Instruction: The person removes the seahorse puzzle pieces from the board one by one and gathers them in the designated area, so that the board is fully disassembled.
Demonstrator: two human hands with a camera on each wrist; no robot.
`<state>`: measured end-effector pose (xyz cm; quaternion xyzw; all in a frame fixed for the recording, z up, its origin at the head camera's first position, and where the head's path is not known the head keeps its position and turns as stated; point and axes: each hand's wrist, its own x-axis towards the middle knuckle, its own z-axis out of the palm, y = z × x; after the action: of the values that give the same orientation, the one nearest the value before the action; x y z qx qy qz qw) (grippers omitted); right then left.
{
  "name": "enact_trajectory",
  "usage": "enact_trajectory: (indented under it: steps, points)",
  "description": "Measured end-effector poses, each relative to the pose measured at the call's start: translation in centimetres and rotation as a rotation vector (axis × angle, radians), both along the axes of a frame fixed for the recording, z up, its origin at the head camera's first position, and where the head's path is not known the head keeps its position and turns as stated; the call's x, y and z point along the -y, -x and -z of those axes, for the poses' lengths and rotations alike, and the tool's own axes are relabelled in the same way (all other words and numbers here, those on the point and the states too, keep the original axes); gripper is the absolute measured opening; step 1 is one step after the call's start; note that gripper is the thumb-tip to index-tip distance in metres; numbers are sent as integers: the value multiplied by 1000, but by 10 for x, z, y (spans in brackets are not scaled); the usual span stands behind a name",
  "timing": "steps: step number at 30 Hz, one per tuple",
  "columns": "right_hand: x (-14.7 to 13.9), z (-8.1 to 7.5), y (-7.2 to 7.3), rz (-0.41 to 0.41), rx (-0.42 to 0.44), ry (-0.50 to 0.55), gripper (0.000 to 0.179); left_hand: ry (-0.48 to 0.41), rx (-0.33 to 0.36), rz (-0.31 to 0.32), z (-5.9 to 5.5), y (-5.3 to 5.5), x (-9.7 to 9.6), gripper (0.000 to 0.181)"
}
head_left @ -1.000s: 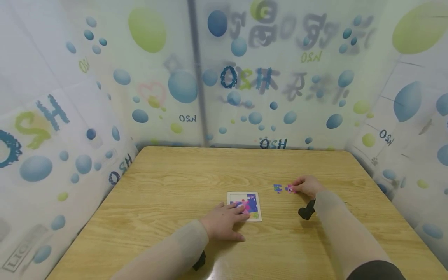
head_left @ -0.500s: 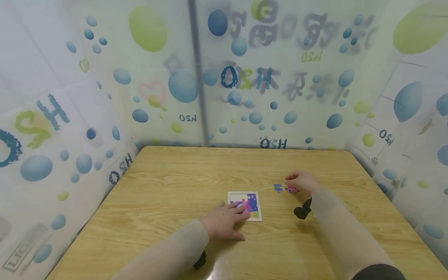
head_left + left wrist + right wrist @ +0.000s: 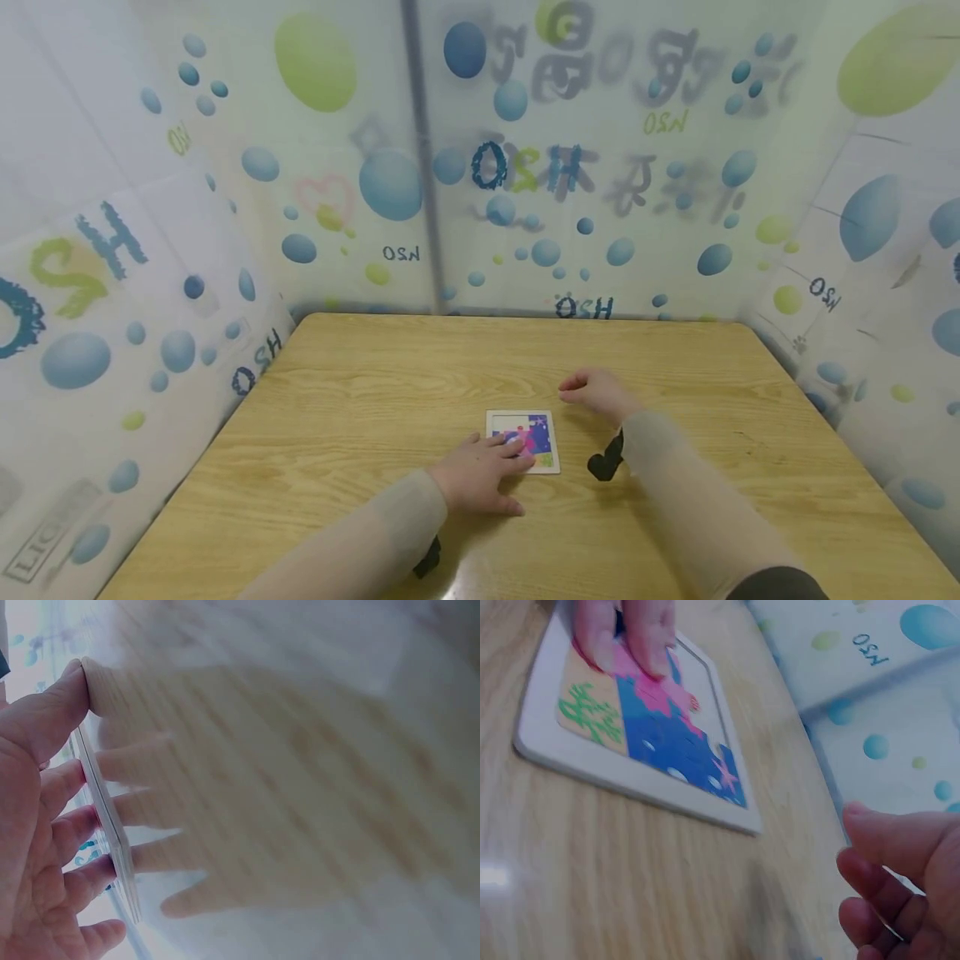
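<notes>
Under the spread left hand (image 3: 480, 475) sits the board (image 3: 556, 450), flat on the table (image 3: 375, 375), left of and nearer than the right hand (image 3: 600, 395). Left hand: fingers extended, tips resting across the picture, steadying without a grip. Right hand: hovers just beyond the board's far right corner; thumb and forefinger bent toward each other with a narrow space between, nothing seen in it. Surface directly beneath its palm is hidden in the head view; contact of fingertips with table cannot be told. Fitted pieces (image 3: 675, 750) fill the side facing the right hand; a pale gap (image 3: 510, 422) lies just beyond the left fingertips. Judged technique: light, even downward pressure from the left hand should do, better placed on the white rim (image 3: 641, 780) than on pieces, since a sideways push could unseat them. Left fingertips are best drawn back from the gap. Right hand does well to come in low, pinch thin cardboard by opposite edges, and avoid brushing the board's corner with the wrist.
</notes>
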<state>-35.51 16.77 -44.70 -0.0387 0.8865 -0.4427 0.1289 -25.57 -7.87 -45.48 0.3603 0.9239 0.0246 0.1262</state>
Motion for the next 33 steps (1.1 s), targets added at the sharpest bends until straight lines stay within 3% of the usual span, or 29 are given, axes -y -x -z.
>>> enact_trajectory:
  steps: [14,28,33]
  points:
    - [38,20,-5,-100,-19,-61,12,8,-28,11,0,0,-1,73]
    - [42,30,-9,-108,-49,-35,8,2,-21,4,-4,-2,0,72]
    - [42,30,-8,-156,-63,-60,5,-1,-12,5,-3,-2,0,72]
